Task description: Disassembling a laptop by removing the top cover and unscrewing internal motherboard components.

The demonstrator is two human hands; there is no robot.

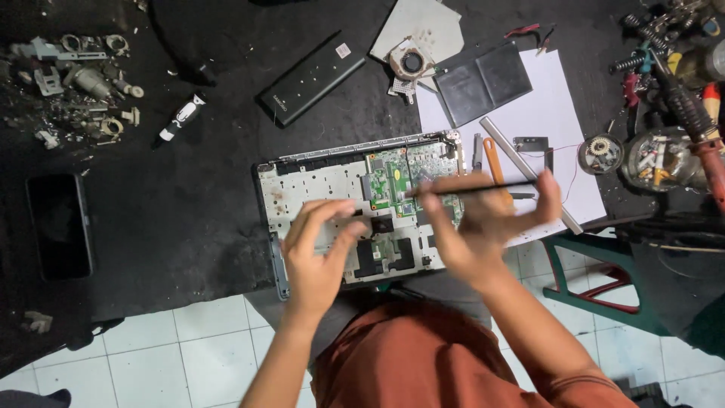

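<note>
While your right hand (483,219) pinches one thin black tool (472,187) and holds it level over the board, your left hand (317,249) rests on the open laptop base (302,185) with its fingers loosely spread and nothing gripped. That base lies at the near edge of the black worktop (189,219), straight before you, with one green circuit board (396,177) bared in its upper middle. The tool's tip sits over that board.

Just right of the base lie one orange tool (495,162) and one long grey strip (513,155), both partly on a single white sheet (559,113). On that sheet also rest one flat black battery pack (483,83) and one small round dish of parts (600,153). Above the base you have one fan (411,62) on a grey plate, and left of it one black oblong battery (313,75). One small black-and-white tube (181,117) lies further left, and one dark phone (60,225) near the left edge. A heap of metal parts (79,83) fills the far left corner; I cannot count them.
</note>
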